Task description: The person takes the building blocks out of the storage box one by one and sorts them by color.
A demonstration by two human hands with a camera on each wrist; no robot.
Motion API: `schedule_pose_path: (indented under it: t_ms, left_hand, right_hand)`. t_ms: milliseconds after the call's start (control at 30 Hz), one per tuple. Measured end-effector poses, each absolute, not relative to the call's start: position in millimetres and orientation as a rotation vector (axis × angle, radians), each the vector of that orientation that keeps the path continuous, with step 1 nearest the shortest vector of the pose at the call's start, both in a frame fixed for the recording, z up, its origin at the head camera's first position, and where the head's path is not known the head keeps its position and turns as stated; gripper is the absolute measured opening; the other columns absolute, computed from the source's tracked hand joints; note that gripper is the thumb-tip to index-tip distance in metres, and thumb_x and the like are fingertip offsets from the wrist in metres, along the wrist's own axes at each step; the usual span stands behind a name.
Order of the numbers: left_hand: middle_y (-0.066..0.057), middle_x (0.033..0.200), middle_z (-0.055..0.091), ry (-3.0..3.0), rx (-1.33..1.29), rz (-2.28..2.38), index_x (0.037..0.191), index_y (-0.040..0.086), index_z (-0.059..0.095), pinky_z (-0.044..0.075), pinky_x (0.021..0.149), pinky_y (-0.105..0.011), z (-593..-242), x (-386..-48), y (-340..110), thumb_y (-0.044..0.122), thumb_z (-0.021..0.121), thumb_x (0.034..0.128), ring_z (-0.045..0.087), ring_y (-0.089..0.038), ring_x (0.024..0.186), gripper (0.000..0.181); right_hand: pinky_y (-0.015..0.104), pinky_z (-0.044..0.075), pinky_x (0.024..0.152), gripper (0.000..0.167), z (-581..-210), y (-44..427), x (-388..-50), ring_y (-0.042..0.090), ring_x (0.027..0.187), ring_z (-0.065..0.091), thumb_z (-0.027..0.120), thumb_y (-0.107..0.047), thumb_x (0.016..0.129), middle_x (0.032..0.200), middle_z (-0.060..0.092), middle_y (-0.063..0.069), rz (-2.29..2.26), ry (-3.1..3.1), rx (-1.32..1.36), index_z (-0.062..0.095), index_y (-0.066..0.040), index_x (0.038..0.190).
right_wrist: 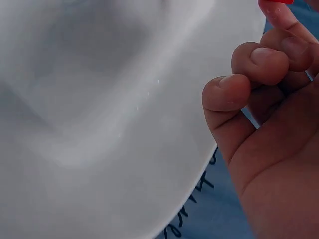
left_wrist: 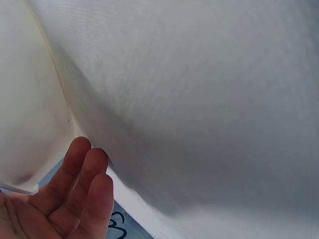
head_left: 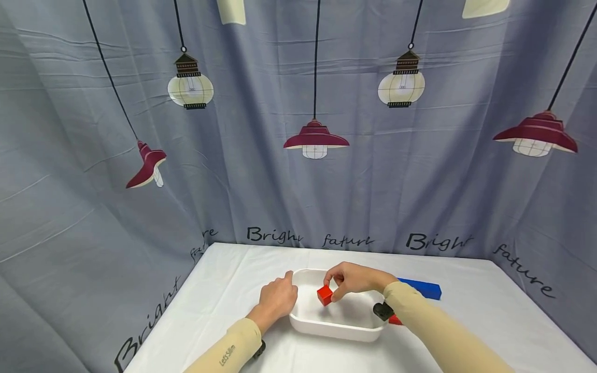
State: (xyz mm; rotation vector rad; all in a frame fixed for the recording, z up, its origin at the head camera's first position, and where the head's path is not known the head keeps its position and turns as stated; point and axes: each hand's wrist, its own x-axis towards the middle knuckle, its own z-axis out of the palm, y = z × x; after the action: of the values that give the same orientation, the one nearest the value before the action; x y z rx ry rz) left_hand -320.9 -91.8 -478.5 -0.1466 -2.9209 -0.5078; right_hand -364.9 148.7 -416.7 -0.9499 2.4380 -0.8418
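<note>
A red cube (head_left: 324, 295) is pinched between thumb and finger of my right hand (head_left: 352, 278), above the inside of a white rectangular tray (head_left: 333, 330). In the right wrist view only a sliver of the cube (right_wrist: 279, 1) shows at the top edge, and the other fingers are curled. My left hand (head_left: 280, 296) grips the tray's left rim. Three of its fingers (left_wrist: 79, 174) lie near the tray's outer side in the left wrist view; thumb and index are hidden there.
To the right of the tray lies a long blue block (head_left: 423, 288), partly behind the right forearm. A second red block (head_left: 395, 320) shows between the tray and the right sleeve. A white cloth covers the table (head_left: 247, 259), with a grey printed curtain (head_left: 261, 197) behind.
</note>
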Motion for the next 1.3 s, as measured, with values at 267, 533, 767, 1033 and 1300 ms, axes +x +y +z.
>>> schedule_pose_path:
  t_ms: [267, 533, 767, 1033, 1300]
  left_hand:
    - [-0.019, 0.106, 0.073, -2.930, -0.153, -0.503, 0.140, 0.001, 0.053, 0.055, 0.079, -0.051, -477.1, -318.9, -92.1, 0.024, 0.050, 0.0979, 0.072, -0.034, 0.090, 0.048]
    - [-0.019, 0.109, 0.072, -2.943, -0.131, -0.525, 0.140, 0.002, 0.052, 0.054, 0.083, -0.053, -477.1, -319.7, -92.9, 0.025, 0.049, 0.0988, 0.072, -0.035, 0.094, 0.048]
    - [-0.019, 0.107, 0.072, -2.942, -0.135, -0.522, 0.140, 0.003, 0.052, 0.054, 0.082, -0.052, -476.6, -319.0, -92.6, 0.025, 0.047, 0.0986, 0.071, -0.035, 0.092, 0.048]
    - [-0.019, 0.105, 0.072, -2.940, -0.139, -0.529, 0.140, 0.003, 0.052, 0.054, 0.080, -0.052, -476.3, -319.2, -92.3, 0.025, 0.048, 0.0989, 0.071, -0.034, 0.089, 0.046]
    - [-0.018, 0.105, 0.072, -2.945, -0.126, -0.527, 0.139, 0.003, 0.053, 0.054, 0.080, -0.052, -476.3, -319.1, -91.4, 0.025, 0.048, 0.0993, 0.071, -0.034, 0.089, 0.046]
  right_hand:
    - [0.027, 0.036, 0.061, 0.025, -408.1, 175.9, -365.1, 0.013, 0.065, 0.045, 0.085, -0.023, 0.079, 0.069, 0.049, -0.003, -0.856, 2.505, -0.906, 0.072, -0.027, 0.100]
    - [0.028, 0.037, 0.062, 0.026, -401.9, 198.9, -358.9, 0.013, 0.067, 0.046, 0.083, -0.023, 0.080, 0.070, 0.049, -0.002, -0.877, 2.549, -0.870, 0.072, -0.023, 0.103]
    - [0.029, 0.036, 0.060, 0.028, -400.0, 225.2, -353.3, 0.014, 0.066, 0.045, 0.081, -0.027, 0.082, 0.070, 0.046, -0.001, -0.914, 2.596, -0.782, 0.070, -0.019, 0.106]
    - [0.027, 0.039, 0.057, 0.031, -399.5, 253.7, -346.2, 0.013, 0.064, 0.046, 0.079, -0.025, 0.084, 0.070, 0.046, 0.001, -0.969, 2.608, -0.724, 0.068, -0.013, 0.110]
    - [0.024, 0.038, 0.056, 0.032, -397.5, 280.5, -339.4, 0.011, 0.062, 0.045, 0.076, -0.023, 0.086, 0.070, 0.045, 0.000, -0.984, 2.643, -0.734, 0.067, -0.009, 0.113]
